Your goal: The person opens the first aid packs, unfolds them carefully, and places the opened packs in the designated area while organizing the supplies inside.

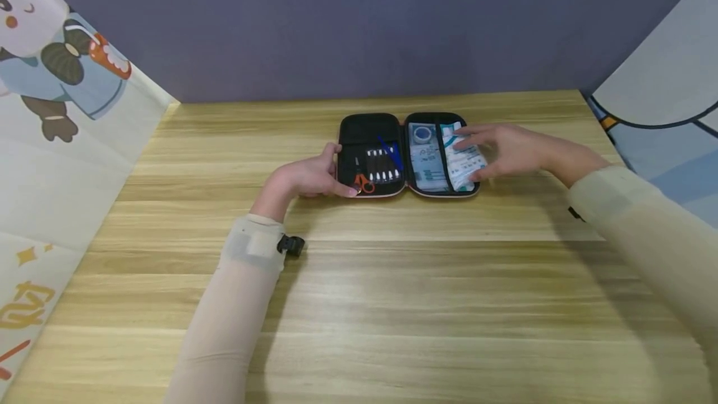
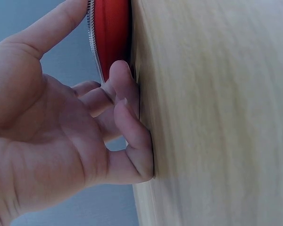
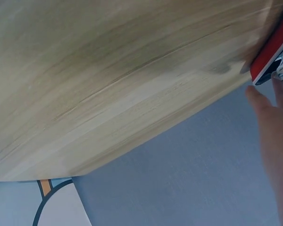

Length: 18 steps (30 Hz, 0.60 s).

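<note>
A small first-aid case (image 1: 370, 126) lies unfolded on the table, black inside and red outside. Its left half holds orange-handled scissors (image 1: 364, 184), cotton swabs (image 1: 382, 167) and blue tweezers (image 1: 397, 158). In the right half, a strap crosses clear packets with a tape roll (image 1: 422, 135) and white printed packets (image 1: 462, 161). My left hand (image 1: 311, 176) grips the case's left side, its thumb at the near corner; in the left wrist view its fingers curl by the red zippered shell (image 2: 114, 37). My right hand (image 1: 507, 149) reaches over the white packets, fingers spread and touching them.
The wooden table (image 1: 359, 304) extends toward me and to both sides of the case. A grey-blue wall (image 1: 359, 30) stands behind its far edge. Panels with cartoon prints (image 1: 73, 67) flank the table. A small black device (image 1: 291, 245) sits at my left wrist.
</note>
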Available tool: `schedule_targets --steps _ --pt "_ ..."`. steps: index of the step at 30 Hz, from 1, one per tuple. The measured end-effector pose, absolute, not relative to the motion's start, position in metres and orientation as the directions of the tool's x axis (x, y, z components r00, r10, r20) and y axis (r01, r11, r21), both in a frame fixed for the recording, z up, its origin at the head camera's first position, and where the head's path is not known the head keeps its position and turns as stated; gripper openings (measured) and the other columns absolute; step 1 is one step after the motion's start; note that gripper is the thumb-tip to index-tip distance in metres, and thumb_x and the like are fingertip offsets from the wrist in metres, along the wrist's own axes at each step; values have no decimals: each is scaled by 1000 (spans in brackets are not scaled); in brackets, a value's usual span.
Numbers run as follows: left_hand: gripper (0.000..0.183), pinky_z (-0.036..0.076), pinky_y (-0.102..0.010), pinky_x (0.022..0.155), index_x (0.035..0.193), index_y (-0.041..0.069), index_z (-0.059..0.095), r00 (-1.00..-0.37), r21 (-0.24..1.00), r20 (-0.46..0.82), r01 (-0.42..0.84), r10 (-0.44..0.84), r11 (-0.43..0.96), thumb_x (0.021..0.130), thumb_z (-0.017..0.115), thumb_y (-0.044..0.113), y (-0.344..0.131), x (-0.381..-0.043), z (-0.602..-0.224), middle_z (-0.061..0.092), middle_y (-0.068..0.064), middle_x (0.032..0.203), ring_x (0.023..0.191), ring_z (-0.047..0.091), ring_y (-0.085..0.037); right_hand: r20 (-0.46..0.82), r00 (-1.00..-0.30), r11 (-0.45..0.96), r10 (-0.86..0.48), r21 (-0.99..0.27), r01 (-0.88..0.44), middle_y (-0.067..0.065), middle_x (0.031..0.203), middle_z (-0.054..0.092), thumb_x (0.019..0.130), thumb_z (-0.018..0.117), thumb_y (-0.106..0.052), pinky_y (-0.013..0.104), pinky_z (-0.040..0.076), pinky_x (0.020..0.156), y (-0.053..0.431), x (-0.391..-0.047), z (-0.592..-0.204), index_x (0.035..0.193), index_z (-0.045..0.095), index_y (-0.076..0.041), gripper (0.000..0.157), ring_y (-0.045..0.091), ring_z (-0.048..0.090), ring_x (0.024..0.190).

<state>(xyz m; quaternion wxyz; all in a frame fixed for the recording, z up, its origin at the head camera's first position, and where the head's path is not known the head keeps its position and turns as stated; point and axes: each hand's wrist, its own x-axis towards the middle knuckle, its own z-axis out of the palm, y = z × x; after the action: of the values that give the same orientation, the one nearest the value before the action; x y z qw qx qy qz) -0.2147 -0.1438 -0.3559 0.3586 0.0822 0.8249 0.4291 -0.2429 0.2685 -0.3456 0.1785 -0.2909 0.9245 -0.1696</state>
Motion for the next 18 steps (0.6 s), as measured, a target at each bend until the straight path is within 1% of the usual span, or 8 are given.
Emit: schedule_targets --steps 3,5,7,10,12,14,18 --pt "108 42 -30 68 165 19 0 -729 769 -519 -170 447 616 95 82 18 -141 -215 -356 62 -18 140 84 55 -19 -243 -771 777 -589 -433 -458 16 173 35 85 89 -39 72 28 123 270 -245 -346 148 64 -14 72 48 29 159" --pt "107 44 -29 72 164 17 0 -725 772 -518 -170 453 612 95 81 17 -142 -215 -356 62 -18 142 89 59 -18 -251 -777 785 -578 -432 -444 16 173 34 86 88 -41 72 28 123 266 -247 -347 149 63 -15 73 48 28 159" --pt "107 47 -30 77 165 17 -2 -723 775 -518 -170 457 609 96 81 16 -143 -215 -357 63 -19 143 95 62 -18 -242 -787 791 -567 -428 -438 17 173 34 87 87 -42 71 30 123 261 -248 -349 150 61 -13 74 48 30 159" --pt "109 49 -31 86 165 16 -4 -719 778 -516 -167 465 606 96 80 15 -145 -215 -358 62 -19 144 105 64 -19 -217 -806 802 -551 -405 -439 18 172 35 90 84 -46 69 33 122 256 -249 -353 151 59 -10 75 48 35 156" --pt "110 49 -32 88 166 16 -5 -719 780 -515 -166 467 603 96 80 14 -146 -216 -358 62 -20 143 108 64 -21 -200 -810 800 -551 -402 -445 20 171 36 91 83 -47 68 34 122 254 -250 -355 151 59 -9 74 49 37 154" --pt "110 50 -33 91 166 16 -5 -720 781 -512 -163 469 603 96 80 15 -146 -216 -358 62 -20 143 112 64 -24 -209 -812 801 -545 -416 -431 19 172 35 91 84 -45 69 32 123 256 -250 -356 150 60 -11 72 49 35 155" --pt "110 50 -40 107 166 15 -2 -723 787 -500 -150 476 599 94 82 15 -145 -216 -358 60 -20 147 130 63 -27 -238 -806 778 -542 -505 -374 17 173 32 87 89 -33 73 24 124 264 -249 -355 145 66 -13 66 49 24 161"
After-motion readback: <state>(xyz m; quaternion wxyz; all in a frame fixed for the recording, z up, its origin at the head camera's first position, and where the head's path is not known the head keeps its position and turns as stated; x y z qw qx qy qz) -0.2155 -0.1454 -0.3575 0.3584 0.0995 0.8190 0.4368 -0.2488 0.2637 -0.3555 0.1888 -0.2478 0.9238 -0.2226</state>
